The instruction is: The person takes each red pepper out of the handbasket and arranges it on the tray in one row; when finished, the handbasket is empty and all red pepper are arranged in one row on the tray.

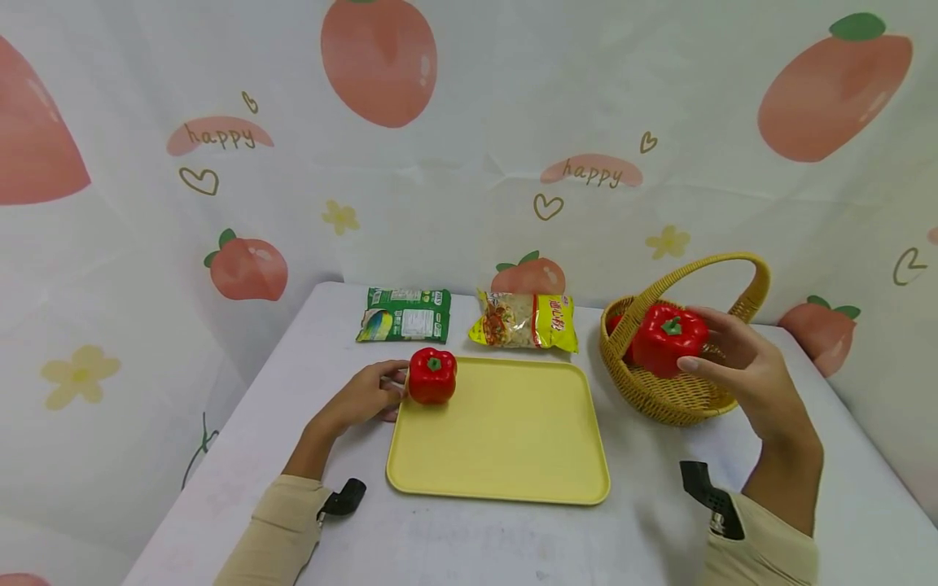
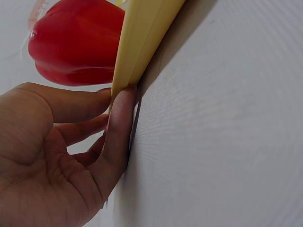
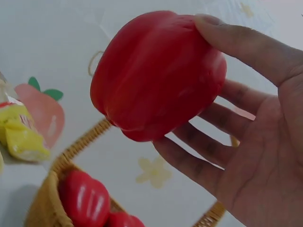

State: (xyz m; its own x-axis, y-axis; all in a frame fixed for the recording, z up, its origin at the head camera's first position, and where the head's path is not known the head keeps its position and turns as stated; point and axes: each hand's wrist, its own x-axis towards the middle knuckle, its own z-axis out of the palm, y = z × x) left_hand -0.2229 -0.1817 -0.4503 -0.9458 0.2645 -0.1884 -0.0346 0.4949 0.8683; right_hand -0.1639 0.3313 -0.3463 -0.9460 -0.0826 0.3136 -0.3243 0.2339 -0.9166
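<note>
Now a red pepper is held by the right hand above the basket, at the right of the frame. At centre left, the tray edge is touched by the relaxed left hand, beside a second pepper on the tray.

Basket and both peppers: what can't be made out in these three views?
- Basket contents: in the head view the held pepper and right hand cover the inside; the right wrist view shows red items, cut off by the bottom edge.
- Tray: in the left wrist view only its edge shows.
- Pepper on the tray: left hand contact unclear.
- Print on the green packet and yellow packet: too small.
</note>
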